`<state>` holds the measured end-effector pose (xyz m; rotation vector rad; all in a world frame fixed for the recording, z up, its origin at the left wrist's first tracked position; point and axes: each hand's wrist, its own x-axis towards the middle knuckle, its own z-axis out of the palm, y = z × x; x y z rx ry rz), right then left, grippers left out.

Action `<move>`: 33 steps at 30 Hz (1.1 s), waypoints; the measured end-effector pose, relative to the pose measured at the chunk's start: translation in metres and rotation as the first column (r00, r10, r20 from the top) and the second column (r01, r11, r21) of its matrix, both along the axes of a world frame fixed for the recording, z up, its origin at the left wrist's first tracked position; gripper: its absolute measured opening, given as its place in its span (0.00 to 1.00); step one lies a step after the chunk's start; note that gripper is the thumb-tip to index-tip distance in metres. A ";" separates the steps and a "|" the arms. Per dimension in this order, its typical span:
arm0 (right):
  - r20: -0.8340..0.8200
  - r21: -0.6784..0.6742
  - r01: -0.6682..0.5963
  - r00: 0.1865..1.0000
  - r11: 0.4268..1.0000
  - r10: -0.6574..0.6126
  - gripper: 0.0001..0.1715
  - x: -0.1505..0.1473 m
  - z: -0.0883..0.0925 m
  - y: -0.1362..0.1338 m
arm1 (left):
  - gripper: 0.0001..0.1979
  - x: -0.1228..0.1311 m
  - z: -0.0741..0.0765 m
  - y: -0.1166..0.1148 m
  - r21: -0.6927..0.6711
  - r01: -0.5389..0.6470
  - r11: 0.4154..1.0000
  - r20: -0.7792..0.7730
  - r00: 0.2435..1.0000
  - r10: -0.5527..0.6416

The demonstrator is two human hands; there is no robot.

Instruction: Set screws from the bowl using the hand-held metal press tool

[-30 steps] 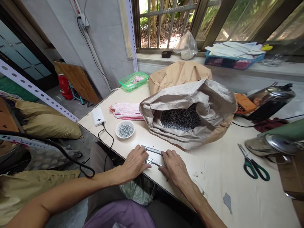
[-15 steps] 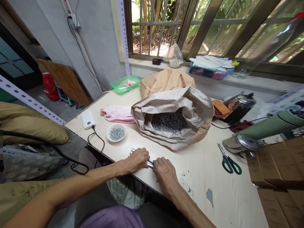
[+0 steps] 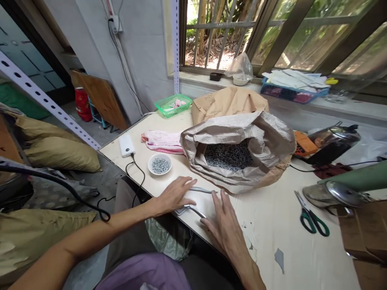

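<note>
Two slim, curved silvery metal pieces lie on the table by my hands; the upper metal piece (image 3: 204,190) and the lower metal piece (image 3: 197,211) are apart. Whether they join under my left hand is hidden. My left hand (image 3: 173,196) is spread over their left ends, thumb near the lower one. At their right ends my right hand (image 3: 223,223) has its fingers spread, the tips at or close to the metal. A white bowl (image 3: 159,172) of small screws stands beyond my left hand. Behind, a large paper sack (image 3: 223,177) gapes open, holding many dark screws.
Green-handled scissors (image 3: 311,219) lie on the right, near a metal cup (image 3: 332,194) and cardboard boxes (image 3: 359,237). A white power bank (image 3: 126,145) with a cable, a pink-and-white cloth (image 3: 163,141) and a green basket (image 3: 173,105) occupy the left side.
Both hands have gone from closed on the metal to spread fingers. The metal pieces, close together before, now lie apart. The camera has turned somewhat left.
</note>
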<state>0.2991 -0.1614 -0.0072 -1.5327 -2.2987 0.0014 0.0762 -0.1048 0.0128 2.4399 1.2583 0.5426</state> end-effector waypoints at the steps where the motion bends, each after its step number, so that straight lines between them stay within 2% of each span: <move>1: -0.043 0.022 0.011 0.999 1.000 -0.010 0.36 -0.001 0.000 -0.004 | 0.21 -0.009 0.005 -0.002 -0.016 -0.083 0.996 0.025 0.996 0.084; 3: -0.107 0.048 0.021 0.994 0.999 -0.015 0.28 -0.008 0.000 -0.012 | 0.13 -0.025 0.011 -0.008 -0.090 -0.248 0.965 -0.002 0.969 0.249; 6: -0.116 0.037 0.021 0.993 0.999 -0.017 0.19 -0.022 -0.004 -0.018 | 0.14 -0.034 0.007 -0.020 -0.226 -0.384 0.895 -0.140 0.922 0.360; 11: -0.074 0.029 0.053 0.996 0.998 -0.051 0.14 -0.039 -0.018 -0.015 | 0.12 -0.015 -0.004 -0.023 -0.362 -0.465 0.808 -0.307 0.878 0.367; 16: -0.107 0.080 0.050 0.993 0.996 -0.041 0.14 -0.041 -0.031 -0.014 | 0.06 -0.006 0.006 -0.009 -0.550 -0.492 0.675 -0.403 0.864 0.301; 18: -0.117 0.095 0.057 0.992 0.994 -0.045 0.14 -0.042 -0.034 -0.014 | 0.05 -0.008 0.008 -0.003 -0.596 -0.479 0.645 -0.389 0.875 0.289; 20: -0.124 0.111 0.065 0.991 0.992 -0.051 0.14 -0.042 -0.035 -0.015 | 0.06 -0.011 0.008 0.000 -0.612 -0.438 0.658 -0.356 0.896 0.266; 23: -0.120 0.123 0.075 0.991 0.990 -0.060 0.14 -0.043 -0.035 -0.015 | 0.08 -0.014 0.008 0.000 -0.557 -0.365 0.746 -0.339 0.920 0.197; 27: -0.115 0.122 0.079 0.991 0.989 -0.065 0.14 -0.045 -0.033 -0.015 | 0.11 -0.011 0.014 -0.001 -0.442 -0.329 0.834 -0.450 0.886 0.111; 30: -0.117 0.110 0.072 0.991 0.991 -0.059 0.14 -0.046 -0.033 -0.015 | 0.11 -0.010 0.022 -0.001 -0.326 -0.251 0.911 -0.515 0.855 0.052; 33: -0.130 0.120 0.080 0.989 0.990 -0.064 0.15 -0.042 -0.038 -0.015 | 0.10 -0.021 0.027 -0.008 -0.288 -0.216 0.933 -0.506 0.861 0.043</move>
